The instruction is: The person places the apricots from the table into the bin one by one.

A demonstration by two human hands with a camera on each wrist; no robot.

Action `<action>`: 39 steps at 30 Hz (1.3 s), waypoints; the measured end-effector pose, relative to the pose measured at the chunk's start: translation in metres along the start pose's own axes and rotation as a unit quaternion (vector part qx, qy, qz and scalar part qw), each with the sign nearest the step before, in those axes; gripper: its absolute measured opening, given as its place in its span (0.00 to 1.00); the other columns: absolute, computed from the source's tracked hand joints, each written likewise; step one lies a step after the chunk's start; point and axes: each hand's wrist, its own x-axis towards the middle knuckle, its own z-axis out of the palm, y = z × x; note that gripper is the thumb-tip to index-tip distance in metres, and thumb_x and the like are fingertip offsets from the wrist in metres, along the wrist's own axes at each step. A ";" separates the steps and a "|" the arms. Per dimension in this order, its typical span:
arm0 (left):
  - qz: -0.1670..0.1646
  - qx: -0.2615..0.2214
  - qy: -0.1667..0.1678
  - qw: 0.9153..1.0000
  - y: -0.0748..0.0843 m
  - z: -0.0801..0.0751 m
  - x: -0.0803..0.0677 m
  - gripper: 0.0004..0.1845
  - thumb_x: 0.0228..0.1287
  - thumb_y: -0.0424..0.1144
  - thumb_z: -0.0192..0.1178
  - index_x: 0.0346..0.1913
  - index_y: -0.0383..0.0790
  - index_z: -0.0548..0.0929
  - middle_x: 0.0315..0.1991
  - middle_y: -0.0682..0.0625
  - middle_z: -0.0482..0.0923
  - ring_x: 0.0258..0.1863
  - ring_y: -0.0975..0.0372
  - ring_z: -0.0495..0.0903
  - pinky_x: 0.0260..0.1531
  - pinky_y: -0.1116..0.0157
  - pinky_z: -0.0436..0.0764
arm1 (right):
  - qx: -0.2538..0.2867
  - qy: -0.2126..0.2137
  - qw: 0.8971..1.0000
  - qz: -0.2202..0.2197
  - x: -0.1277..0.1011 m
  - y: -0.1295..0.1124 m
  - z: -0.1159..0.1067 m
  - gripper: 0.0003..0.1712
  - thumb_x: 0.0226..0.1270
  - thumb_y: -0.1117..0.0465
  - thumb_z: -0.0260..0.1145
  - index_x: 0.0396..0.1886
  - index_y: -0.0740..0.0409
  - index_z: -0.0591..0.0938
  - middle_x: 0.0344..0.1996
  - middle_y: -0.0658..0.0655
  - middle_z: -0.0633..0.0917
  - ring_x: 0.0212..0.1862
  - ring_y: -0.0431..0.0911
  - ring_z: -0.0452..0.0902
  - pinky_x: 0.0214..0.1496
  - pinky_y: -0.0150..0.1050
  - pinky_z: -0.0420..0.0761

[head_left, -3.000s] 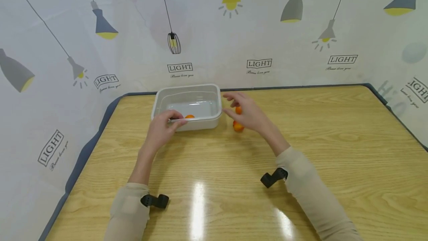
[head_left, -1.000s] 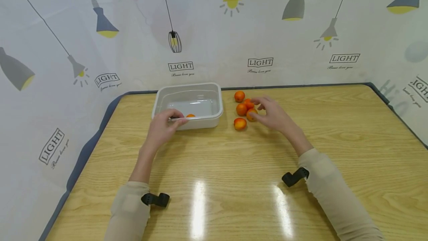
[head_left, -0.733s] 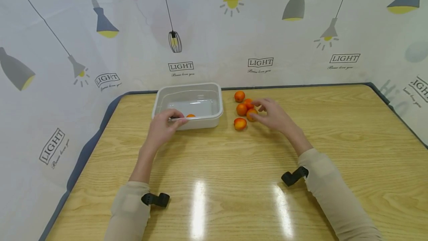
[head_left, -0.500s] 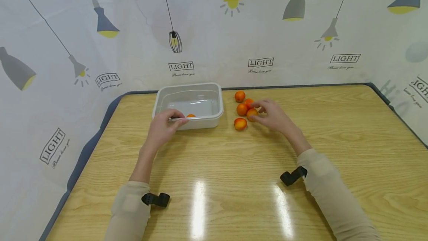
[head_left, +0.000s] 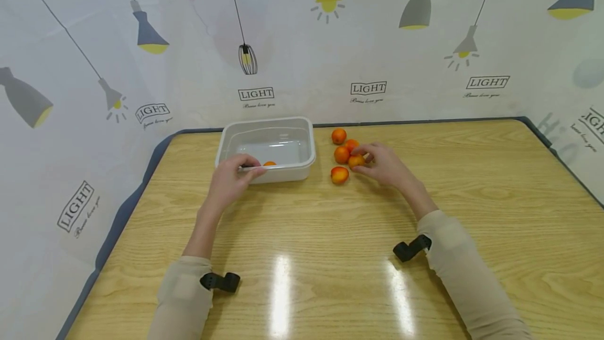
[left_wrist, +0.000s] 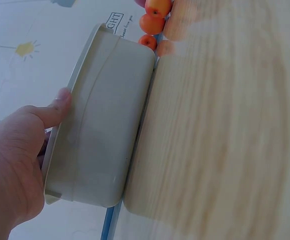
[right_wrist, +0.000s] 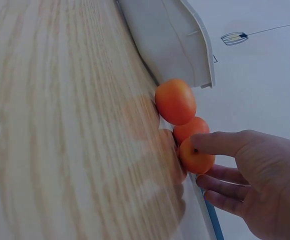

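Observation:
My left hand [head_left: 232, 180] grips the near rim of a white plastic tub [head_left: 289, 173], thumb outside and fingers inside. In the left wrist view the thumb presses on the rim of the tub [left_wrist: 97, 120]. Part of an orange fruit [head_left: 269, 163] shows inside, behind the near wall. To the tub's right, my right hand [head_left: 384, 166] pinches a small orange fruit [head_left: 356, 161] on the table. In the right wrist view, the thumb lies across this orange fruit [right_wrist: 197, 159] and the other fingers curl behind it.
Beside the pinched fruit sit two more orange fruits, one at its left [head_left: 342, 155] and one behind [head_left: 351, 145]. Another orange fruit [head_left: 338, 136] lies farther back, and a red-yellow fruit [head_left: 339, 174] nearer. A patterned backdrop [head_left: 302, 41] stands behind the wooden table [head_left: 325, 240].
My right hand has moved right, from beside the tub to the fruit group. Over the last half second its thumb and fingers have drawn together on one fruit. My left hand stays at the rim.

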 end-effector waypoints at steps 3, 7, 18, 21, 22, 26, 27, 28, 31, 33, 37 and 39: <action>0.001 0.000 0.000 1.000 0.000 0.000 0.000 0.10 0.62 0.42 0.73 0.36 0.39 0.86 0.35 0.48 0.85 0.38 0.57 0.80 0.46 0.56 0.77 | 0.006 -0.008 1.000 0.006 0.001 0.001 0.000 0.20 0.65 0.62 0.74 0.54 0.63 0.82 0.48 0.65 0.82 0.46 0.57 0.79 0.53 0.53 0.77; 0.000 -0.005 -0.001 1.000 0.000 0.000 0.000 0.10 0.63 0.42 0.72 0.37 0.38 0.86 0.35 0.47 0.85 0.38 0.57 0.80 0.47 0.56 0.77 | 0.018 -0.016 1.000 0.017 0.001 0.001 0.001 0.20 0.65 0.64 0.73 0.55 0.63 0.82 0.49 0.65 0.83 0.46 0.58 0.79 0.53 0.53 0.77; 0.001 -0.004 0.000 1.000 -0.001 0.000 0.000 0.10 0.63 0.42 0.72 0.37 0.38 0.86 0.36 0.47 0.84 0.39 0.57 0.80 0.47 0.55 0.77 | 0.039 -0.019 0.999 0.028 0.001 0.001 0.000 0.21 0.65 0.64 0.73 0.57 0.65 0.81 0.48 0.66 0.83 0.47 0.59 0.80 0.55 0.53 0.78; 0.001 -0.003 -0.001 1.000 -0.002 0.000 0.000 0.10 0.63 0.43 0.72 0.37 0.39 0.86 0.36 0.47 0.85 0.39 0.57 0.80 0.47 0.55 0.77 | 0.045 -0.015 0.998 0.027 0.001 0.000 0.000 0.21 0.65 0.64 0.73 0.56 0.66 0.81 0.48 0.66 0.83 0.47 0.59 0.80 0.54 0.53 0.78; 0.001 -0.003 -0.001 1.000 -0.002 0.000 0.000 0.10 0.63 0.43 0.72 0.37 0.39 0.86 0.36 0.47 0.85 0.39 0.57 0.80 0.47 0.55 0.77 | 0.047 -0.014 0.998 0.029 0.001 0.001 0.000 0.21 0.66 0.64 0.73 0.56 0.66 0.80 0.48 0.66 0.83 0.47 0.59 0.80 0.54 0.54 0.78; 0.001 -0.002 -0.002 1.000 -0.002 0.000 0.001 0.10 0.63 0.42 0.72 0.37 0.39 0.86 0.36 0.47 0.85 0.39 0.57 0.80 0.47 0.55 0.77 | 0.057 -0.011 0.998 0.038 0.000 0.000 -0.001 0.21 0.67 0.64 0.72 0.57 0.65 0.80 0.50 0.67 0.82 0.49 0.59 0.80 0.56 0.54 0.78; 0.001 -0.001 -0.001 1.000 -0.003 0.000 0.001 0.10 0.63 0.42 0.72 0.37 0.39 0.86 0.36 0.47 0.85 0.39 0.57 0.80 0.47 0.55 0.77 | 0.059 -0.010 0.997 0.040 0.000 0.000 -0.001 0.22 0.67 0.63 0.71 0.58 0.65 0.79 0.51 0.67 0.82 0.49 0.59 0.79 0.56 0.54 0.78; 0.001 0.000 -0.001 1.000 -0.003 0.001 0.001 0.10 0.63 0.43 0.72 0.37 0.39 0.86 0.36 0.48 0.84 0.39 0.57 0.80 0.47 0.56 0.77 | 0.061 -0.010 0.997 0.042 0.000 0.000 -0.001 0.22 0.68 0.63 0.71 0.59 0.65 0.79 0.51 0.66 0.82 0.49 0.59 0.79 0.56 0.54 0.78; 0.002 -0.001 0.000 1.000 -0.003 0.000 0.001 0.10 0.63 0.42 0.72 0.37 0.39 0.86 0.35 0.48 0.84 0.38 0.57 0.80 0.46 0.56 0.77 | 0.067 -0.007 0.997 0.045 0.000 -0.002 -0.001 0.23 0.68 0.62 0.71 0.60 0.64 0.79 0.52 0.66 0.81 0.51 0.59 0.79 0.57 0.54 0.77; 0.003 0.000 0.000 1.000 -0.003 0.001 0.001 0.10 0.63 0.43 0.72 0.37 0.39 0.86 0.35 0.48 0.85 0.38 0.57 0.80 0.46 0.55 0.77 | 0.070 -0.005 0.997 0.044 0.000 -0.002 -0.002 0.23 0.69 0.61 0.71 0.60 0.64 0.79 0.53 0.66 0.81 0.51 0.59 0.79 0.57 0.54 0.78; 0.000 -0.002 -0.003 1.000 -0.002 0.000 0.001 0.10 0.63 0.43 0.72 0.37 0.39 0.86 0.36 0.48 0.85 0.39 0.56 0.80 0.47 0.55 0.77 | 0.075 0.005 0.997 0.033 0.001 -0.005 -0.003 0.22 0.68 0.62 0.71 0.59 0.65 0.79 0.53 0.67 0.82 0.50 0.60 0.80 0.57 0.55 0.78; 0.000 -0.003 -0.005 1.000 -0.002 0.000 0.001 0.10 0.64 0.43 0.71 0.38 0.39 0.86 0.36 0.48 0.85 0.39 0.56 0.80 0.47 0.55 0.77 | 0.077 0.010 0.997 0.029 0.002 -0.006 -0.003 0.23 0.68 0.63 0.71 0.60 0.65 0.79 0.53 0.67 0.82 0.50 0.60 0.80 0.56 0.55 0.79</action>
